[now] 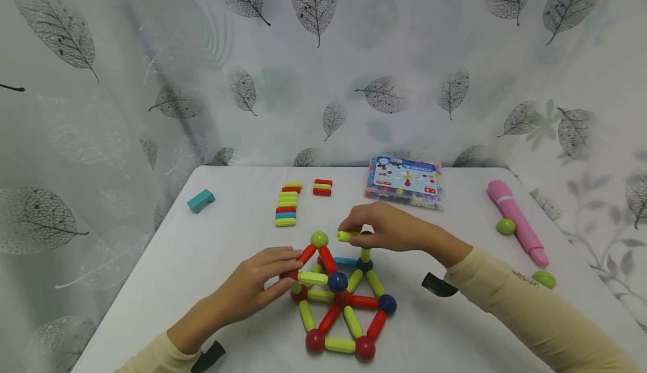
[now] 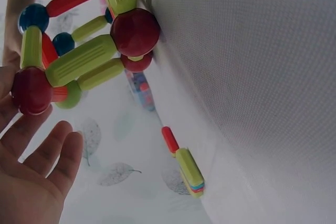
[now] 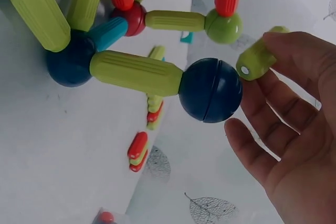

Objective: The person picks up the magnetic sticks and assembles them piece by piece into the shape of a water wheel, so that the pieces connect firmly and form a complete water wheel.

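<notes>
A magnetic stick-and-ball structure [image 1: 354, 301] of yellow-green, red and blue rods with red, blue and green balls stands on the table. At its left side my left hand [image 1: 258, 280] holds a red ball [image 2: 32, 90] between thumb and fingers, the other fingers loosely spread. My right hand [image 1: 381, 227] pinches a yellow-green magnetic rod [image 3: 258, 56] over the structure's far side. One end of that rod is right beside a dark blue ball [image 3: 211, 90], which tops an upright yellow-green rod [image 3: 135, 72]. A green ball [image 1: 319, 240] crowns two slanted red rods.
Loose rods [image 1: 287, 204] lie in a column behind the structure, with a short stack [image 1: 322, 187] beside them. A kit box [image 1: 404, 182] sits at the back. A teal block [image 1: 201, 200] lies left; a pink cylinder [image 1: 518, 221] and green oval pieces [image 1: 505, 226] lie right.
</notes>
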Motion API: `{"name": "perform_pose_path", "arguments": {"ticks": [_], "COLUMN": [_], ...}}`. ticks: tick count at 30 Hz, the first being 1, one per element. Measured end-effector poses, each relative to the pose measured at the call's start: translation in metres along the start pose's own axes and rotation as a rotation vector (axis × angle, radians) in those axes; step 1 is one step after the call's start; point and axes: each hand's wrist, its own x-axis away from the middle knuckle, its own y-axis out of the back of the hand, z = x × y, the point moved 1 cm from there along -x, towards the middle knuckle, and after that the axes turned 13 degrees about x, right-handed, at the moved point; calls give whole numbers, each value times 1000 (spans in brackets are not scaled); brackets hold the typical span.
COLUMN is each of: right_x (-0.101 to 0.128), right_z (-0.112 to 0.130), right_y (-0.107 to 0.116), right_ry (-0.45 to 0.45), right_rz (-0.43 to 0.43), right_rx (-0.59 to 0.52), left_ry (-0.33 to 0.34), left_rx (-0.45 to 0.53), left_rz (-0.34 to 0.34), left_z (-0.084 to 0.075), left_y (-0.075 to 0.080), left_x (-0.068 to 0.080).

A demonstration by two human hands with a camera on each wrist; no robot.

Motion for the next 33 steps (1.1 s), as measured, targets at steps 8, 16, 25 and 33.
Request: {"name": "perform_pose_path", "arguments": {"ticks": [8, 16, 25, 33], "right_x": [-3, -4, -3, -2], "right_z": [12, 11, 10, 13], "right_y": [-4, -8, -7, -11], "right_ry": [141, 245, 222, 236], "right_rz": [76, 112, 144, 162], "right_rx": [199, 381, 382, 332], "left_ry": [9, 5, 2, -17], "left_rx": [3, -2, 3, 5], "left_rz": [5, 6, 4, -2], "left_z": [0, 1, 1, 1], "left_y": [1, 1, 0, 0], "left_x": [0, -1, 0, -1]}}
